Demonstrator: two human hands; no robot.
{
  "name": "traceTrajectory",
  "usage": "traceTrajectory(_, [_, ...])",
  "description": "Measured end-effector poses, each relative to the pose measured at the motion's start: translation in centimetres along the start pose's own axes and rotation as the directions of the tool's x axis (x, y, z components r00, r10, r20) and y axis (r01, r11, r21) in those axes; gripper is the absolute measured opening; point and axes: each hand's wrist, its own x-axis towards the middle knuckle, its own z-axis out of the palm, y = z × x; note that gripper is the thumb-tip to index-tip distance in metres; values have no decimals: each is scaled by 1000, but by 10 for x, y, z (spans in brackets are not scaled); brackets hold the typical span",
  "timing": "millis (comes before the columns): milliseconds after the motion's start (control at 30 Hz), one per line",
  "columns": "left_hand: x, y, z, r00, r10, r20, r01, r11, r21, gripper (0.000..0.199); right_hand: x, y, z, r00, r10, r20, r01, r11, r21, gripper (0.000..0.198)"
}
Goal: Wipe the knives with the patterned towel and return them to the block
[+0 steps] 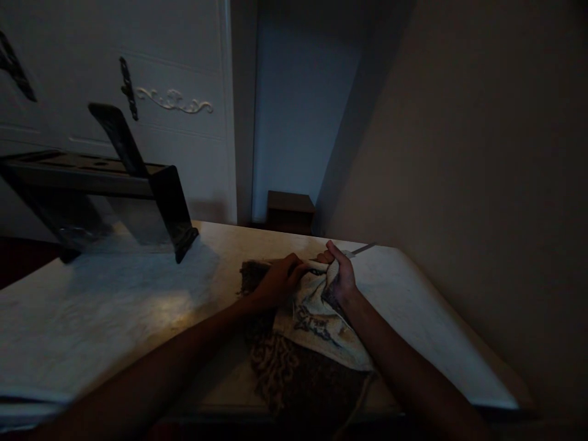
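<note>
A patterned cloth [316,318], pale and dark brown with a frayed edge, lies bunched on the pale tabletop. My left hand [280,278] is closed on its upper edge, fingers bent over a fold. My right hand [342,275] grips a gathered part of the same cloth, thumb pointing up. Just beyond the right hand, a knife-like object [362,249] with a pale base and a narrow grey blade points away to the right. Whether the right hand also holds it, I cannot tell, since fingers and cloth cover its near end.
On the left of the pale table [138,306] stands a dark-framed knife stand [165,184] with one black handle [117,135] sticking up. White cabinet doors [184,147] rise behind it. A wall [459,153] borders the right side. Past the far edge is a small brown box [290,202]. Light is dim.
</note>
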Motion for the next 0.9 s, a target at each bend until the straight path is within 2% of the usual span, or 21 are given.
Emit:
traceTrajectory(133, [-1,6,-5,998,17,61,-17,1000,2,20,0,-3,-1,1000,9,-25,-10,999,-31,55])
traceTrajectory(333, [-5,13,-9,997,63,40,-65,997,50,14,6,-15,-13,993,83,-85,-87,995,-51,55])
traceTrajectory(433, [-7,11,-10,995,85,47,-91,986,139,21,7,-22,-17,990,89,-107,-96,993,-62,53])
traceTrajectory(533, [-8,8,-13,997,63,33,-70,951,300,30,6,-27,-19,989,74,-126,-82,995,-55,51])
traceTrajectory(633, [-7,6,-18,998,66,-2,-59,907,417,28,6,-29,-20,987,59,-148,-65,997,-36,48])
traceTrajectory(800, [-7,6,-28,994,92,-53,-54,870,490,22,10,-36,-29,981,44,-190,-45,999,-5,47])
traceTrajectory(900, [-6,4,-35,998,45,-51,-16,885,465,21,12,-42,-36,985,22,-171,-25,1000,-18,48])
